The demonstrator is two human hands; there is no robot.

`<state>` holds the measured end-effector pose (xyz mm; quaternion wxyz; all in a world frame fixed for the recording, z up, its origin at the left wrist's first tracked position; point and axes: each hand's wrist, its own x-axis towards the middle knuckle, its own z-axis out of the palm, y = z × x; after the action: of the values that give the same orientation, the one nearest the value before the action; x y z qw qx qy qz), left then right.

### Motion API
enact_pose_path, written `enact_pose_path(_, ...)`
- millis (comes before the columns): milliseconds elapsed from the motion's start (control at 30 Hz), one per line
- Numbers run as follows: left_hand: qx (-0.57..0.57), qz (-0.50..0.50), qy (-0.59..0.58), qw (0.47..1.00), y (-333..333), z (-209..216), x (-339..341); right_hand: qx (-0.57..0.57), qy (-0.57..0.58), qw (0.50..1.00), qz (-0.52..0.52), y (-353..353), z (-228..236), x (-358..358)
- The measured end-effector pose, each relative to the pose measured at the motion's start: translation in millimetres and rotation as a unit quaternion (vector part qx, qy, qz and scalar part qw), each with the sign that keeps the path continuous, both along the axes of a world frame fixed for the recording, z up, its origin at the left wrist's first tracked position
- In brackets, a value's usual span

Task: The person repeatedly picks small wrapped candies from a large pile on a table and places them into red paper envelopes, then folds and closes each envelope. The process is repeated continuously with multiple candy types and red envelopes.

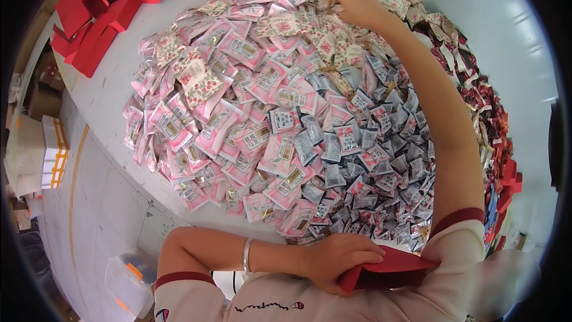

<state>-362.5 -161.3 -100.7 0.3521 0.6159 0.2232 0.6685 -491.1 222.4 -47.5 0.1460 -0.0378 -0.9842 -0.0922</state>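
Note:
Against my body, my left hand (344, 257) is wrapped round a red paper box (390, 269), whose dark opening shows. My right arm stretches across the pile to its far side. There my right hand (356, 3) is closed with its fingers curled down on a cream floral-print packet (325, 3), partly hidden and slightly blurred. More cream packets with red and green print (285, 24) lie around that hand. Pink sachets (241, 49) heap up at the left and middle of the pile. Small grey-blue sachets (348, 139) fill the side nearer my right arm.
Several red boxes (122, 11) lie at the far left of the white table (179, 203). Dark red packets (456, 68) and other red pieces (509, 176) line the right side. On the floor at left stand a white carton with orange tape (53, 152) and a clear plastic bin (128, 283).

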Motion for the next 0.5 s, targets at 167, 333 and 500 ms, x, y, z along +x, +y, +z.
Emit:
enact_pose_path(167,0.035,-0.018,0.033,0.999,0.2,0.0,-0.7,-0.432,0.143,0.883,-0.12,7.1,43.2,35.7)
enact_pose_path(333,0.073,-0.013,0.03,0.997,-0.8,-3.0,0.5,-0.415,-0.1,0.899,-0.096,-125.1,39.4,19.6)
enact_pose_path(500,0.092,-0.012,0.002,0.996,-2.6,-5.3,4.7,-0.13,0.04,0.987,-0.086,-128.5,-26.7,-18.0)
